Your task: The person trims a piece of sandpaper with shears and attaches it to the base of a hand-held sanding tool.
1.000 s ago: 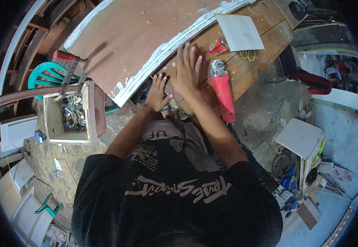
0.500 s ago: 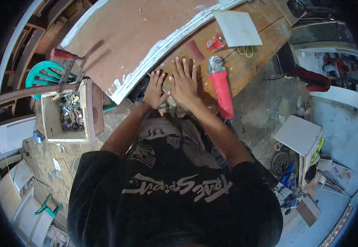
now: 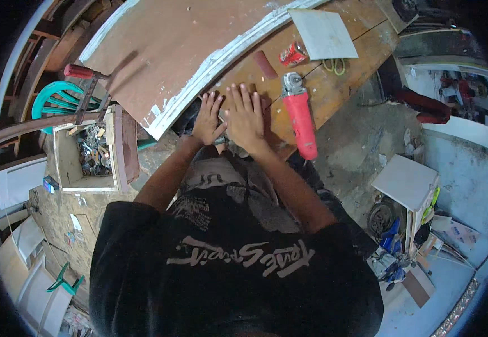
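Note:
My left hand (image 3: pixel 207 120) rests palm down at the near edge of a wooden table (image 3: pixel 342 84), its fingers stretched out beside the white-edged brown panel (image 3: pixel 162 48). Right next to it, my right hand (image 3: pixel 245 119) lies flat on the wood with its fingers extended, the thumb side close to the left hand. Neither hand grips anything. To the right of my right hand lies a red angle grinder (image 3: pixel 300 121) with a grey metal head. Past the fingertips are a reddish-brown strip like sandpaper (image 3: pixel 264 65) and a red can (image 3: pixel 293 54).
A white square sheet (image 3: pixel 323 33) partly covers yellow-green-handled scissors (image 3: pixel 334 66). At left, a red-handled tool (image 3: pixel 80 72) sits above a wooden box (image 3: pixel 64 163) of small hardware, near a green plastic chair (image 3: pixel 40 109). A white-topped cabinet (image 3: pixel 405 182) stands at right.
My right hand has slid slightly left and toward me, its fingers closer together. My left hand has hardly moved. The whole view has shifted a little.

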A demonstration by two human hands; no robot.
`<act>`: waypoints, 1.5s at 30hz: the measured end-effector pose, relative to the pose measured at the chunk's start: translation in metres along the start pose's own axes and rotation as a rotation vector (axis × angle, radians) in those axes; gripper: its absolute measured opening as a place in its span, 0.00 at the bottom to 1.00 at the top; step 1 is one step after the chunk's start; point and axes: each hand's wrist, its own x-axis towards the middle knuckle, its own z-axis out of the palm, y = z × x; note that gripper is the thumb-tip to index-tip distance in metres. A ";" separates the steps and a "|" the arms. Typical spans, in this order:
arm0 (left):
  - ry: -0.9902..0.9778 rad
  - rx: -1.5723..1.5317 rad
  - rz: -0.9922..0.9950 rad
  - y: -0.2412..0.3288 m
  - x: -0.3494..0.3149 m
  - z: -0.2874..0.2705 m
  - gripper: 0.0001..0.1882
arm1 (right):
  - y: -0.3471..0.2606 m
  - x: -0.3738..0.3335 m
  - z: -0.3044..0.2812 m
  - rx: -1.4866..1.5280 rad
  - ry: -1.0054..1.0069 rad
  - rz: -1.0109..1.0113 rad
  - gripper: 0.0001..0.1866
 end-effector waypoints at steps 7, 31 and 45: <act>-0.057 -0.014 -0.008 0.001 -0.003 0.000 0.43 | 0.010 0.008 -0.005 0.092 0.040 0.107 0.33; -0.053 0.009 -0.021 0.004 -0.001 0.001 0.43 | 0.023 0.067 -0.090 0.377 0.356 0.113 0.30; -0.057 -0.001 -0.043 0.001 -0.003 0.003 0.44 | 0.038 0.041 0.007 0.148 0.186 0.184 0.31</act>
